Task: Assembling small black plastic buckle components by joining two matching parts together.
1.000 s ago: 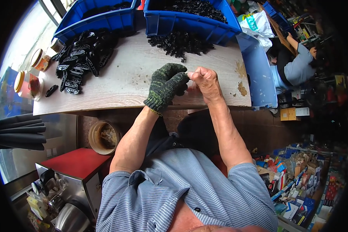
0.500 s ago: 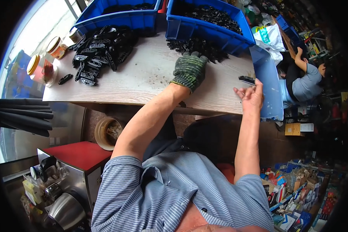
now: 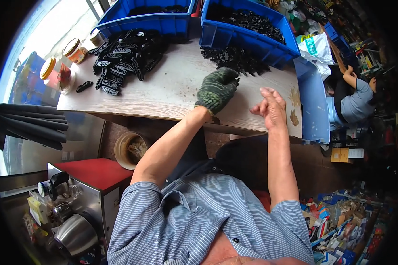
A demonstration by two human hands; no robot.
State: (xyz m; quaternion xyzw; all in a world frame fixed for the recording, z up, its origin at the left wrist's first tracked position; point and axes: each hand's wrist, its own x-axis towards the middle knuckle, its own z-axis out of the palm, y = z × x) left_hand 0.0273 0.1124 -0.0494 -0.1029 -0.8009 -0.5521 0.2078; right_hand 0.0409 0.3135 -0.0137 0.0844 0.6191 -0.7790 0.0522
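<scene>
My left hand [image 3: 217, 90], in a dark green knitted glove, is above the table just in front of a heap of small black parts [image 3: 234, 58]. Its fingers are curled closed, and whatever they hold is too small to make out. To its right my bare right hand [image 3: 272, 109] hovers over the table's right part, fingers loosely bent and apart, with nothing visible in it. On the left of the table lies a pile of oblong black plastic pieces [image 3: 119, 62] with pale outlines. One similar black piece [image 3: 84, 86] lies apart from it.
Two blue bins [image 3: 247, 42] of black parts stand along the back of the pale wooden table [image 3: 163, 95]. Lidded jars [image 3: 53, 73] stand at its left end. A light-blue plastic panel [image 3: 314, 101] borders the right edge. A bucket [image 3: 119, 152] is below. Another person [image 3: 358, 99] sits farther right.
The black piece at my right fingertips is gone from view. My right hand has moved left, toward the gloved one. My left hand has drawn back from the small-parts heap and curled closed.
</scene>
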